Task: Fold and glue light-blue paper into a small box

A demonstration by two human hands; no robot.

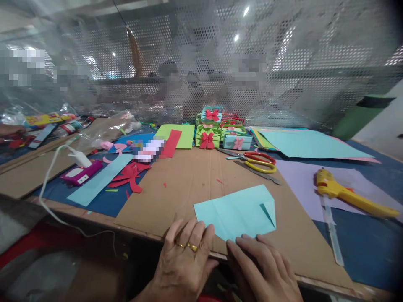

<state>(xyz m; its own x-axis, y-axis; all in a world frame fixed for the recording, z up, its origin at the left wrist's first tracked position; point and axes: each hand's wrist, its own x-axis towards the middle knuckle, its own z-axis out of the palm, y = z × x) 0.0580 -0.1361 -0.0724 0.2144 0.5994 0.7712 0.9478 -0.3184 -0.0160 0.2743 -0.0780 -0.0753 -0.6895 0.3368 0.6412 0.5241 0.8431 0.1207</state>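
A light blue sheet of paper (236, 212) lies on brown cardboard at the table's front edge. Its right end is shaped with slanted corners, and a small folded flap stands up there. My left hand (189, 251), with two gold rings, rests at the sheet's lower left corner. Its fingers are bent side by side over the cardboard, and the thumb is low, by the table edge. Along the sheet's lower edge lie the fingertips of my right hand (264, 264), its fingers stretched out and its thumb hidden. Neither hand visibly lifts the paper.
Scissors with red and yellow handles (260, 161) lie beyond the sheet. A yellow glue gun (349, 195) lies right on lilac paper. Small paper baskets with bows (208, 138) stand at the back. Left are red paper scraps (130, 174) and a purple power socket (82, 173) with a white cable.
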